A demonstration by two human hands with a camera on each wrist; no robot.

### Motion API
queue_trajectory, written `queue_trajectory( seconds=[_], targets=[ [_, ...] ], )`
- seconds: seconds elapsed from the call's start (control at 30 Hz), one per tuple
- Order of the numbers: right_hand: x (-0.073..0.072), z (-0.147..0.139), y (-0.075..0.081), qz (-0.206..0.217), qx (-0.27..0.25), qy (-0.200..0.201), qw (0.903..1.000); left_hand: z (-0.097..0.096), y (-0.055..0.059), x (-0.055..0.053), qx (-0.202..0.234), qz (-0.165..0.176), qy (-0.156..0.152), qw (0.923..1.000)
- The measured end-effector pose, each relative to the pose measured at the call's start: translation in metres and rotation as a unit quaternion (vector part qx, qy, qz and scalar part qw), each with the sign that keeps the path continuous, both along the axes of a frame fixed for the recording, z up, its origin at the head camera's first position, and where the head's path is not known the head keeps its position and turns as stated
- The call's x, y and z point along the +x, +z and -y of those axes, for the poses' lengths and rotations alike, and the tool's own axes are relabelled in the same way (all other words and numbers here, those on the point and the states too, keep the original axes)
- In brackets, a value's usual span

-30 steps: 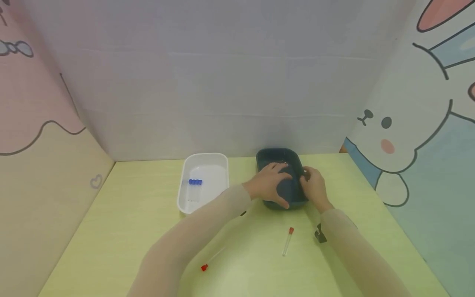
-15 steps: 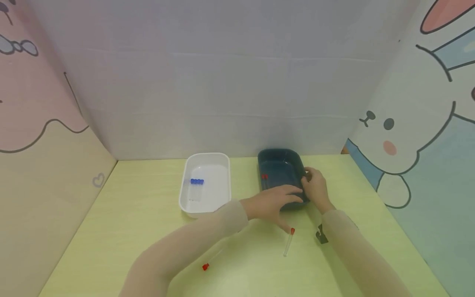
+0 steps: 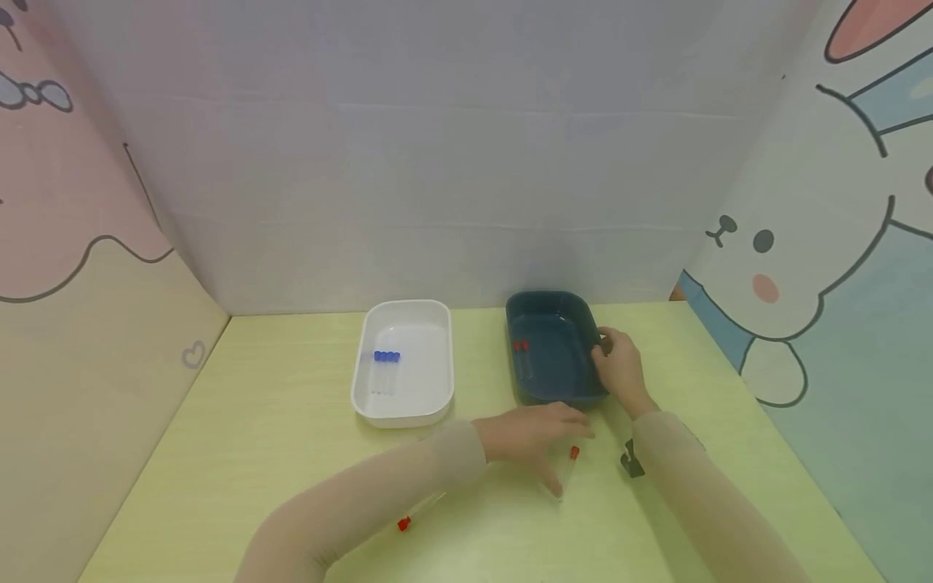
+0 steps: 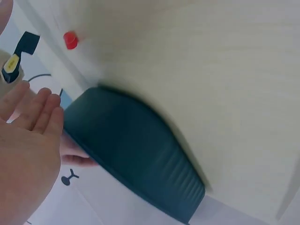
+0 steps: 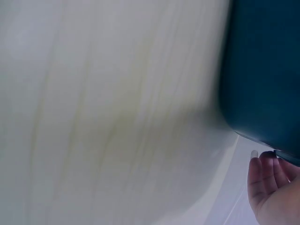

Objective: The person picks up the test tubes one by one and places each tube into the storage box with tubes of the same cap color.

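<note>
My left hand (image 3: 535, 440) hovers with fingers spread over a red-capped clear test tube (image 3: 575, 453) in front of the dark blue tray (image 3: 560, 348); its thumb is near the tube's lower end. In the left wrist view, that hand (image 4: 28, 150) has extended fingers, and the red cap (image 4: 71, 40) lies beyond them. With curled fingers my right hand (image 3: 622, 368) holds the tray's right rim, also seen in the right wrist view by the tray wall (image 5: 267, 70). Inside the dark tray, at its left, are two red-capped tubes (image 3: 521, 346).
To the left stands a white tray (image 3: 428, 364) with several blue-capped tubes (image 3: 386, 357) side by side. Another red-capped tube (image 3: 404, 524) lies near the left forearm, which partly covers it. A wall closes the table's back edge, with printed panels at both sides.
My left hand has come out of the dark blue tray and moved toward me, down to the loose red-capped tube. The right hand keeps its hold on the tray rim.
</note>
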State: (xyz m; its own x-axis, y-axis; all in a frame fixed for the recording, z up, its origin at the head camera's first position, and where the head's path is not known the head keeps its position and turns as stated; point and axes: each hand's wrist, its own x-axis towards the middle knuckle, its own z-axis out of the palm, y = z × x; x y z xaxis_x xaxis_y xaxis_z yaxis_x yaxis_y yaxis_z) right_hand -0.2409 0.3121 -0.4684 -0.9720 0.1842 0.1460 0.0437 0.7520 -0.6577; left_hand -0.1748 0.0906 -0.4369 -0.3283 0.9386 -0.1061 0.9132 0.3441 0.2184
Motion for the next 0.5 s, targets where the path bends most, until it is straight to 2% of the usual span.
queue_trajectory(
  seconds=[0.23,0.37,0.5],
  targets=[
    [0.0,0.0,0.0,-0.001,-0.006,-0.002,1.0,-0.005,-0.018,0.003,-0.033,-0.044,-0.018,0.9983],
    [-0.001,0.0,0.0,-0.004,-0.015,-0.003,0.9999,-0.007,-0.026,0.003,-0.033,-0.061,-0.01,0.9975],
    [0.0,0.001,0.001,-0.003,-0.015,-0.002,0.9999,-0.009,-0.031,0.004,-0.031,-0.055,0.006,0.998]
  ],
)
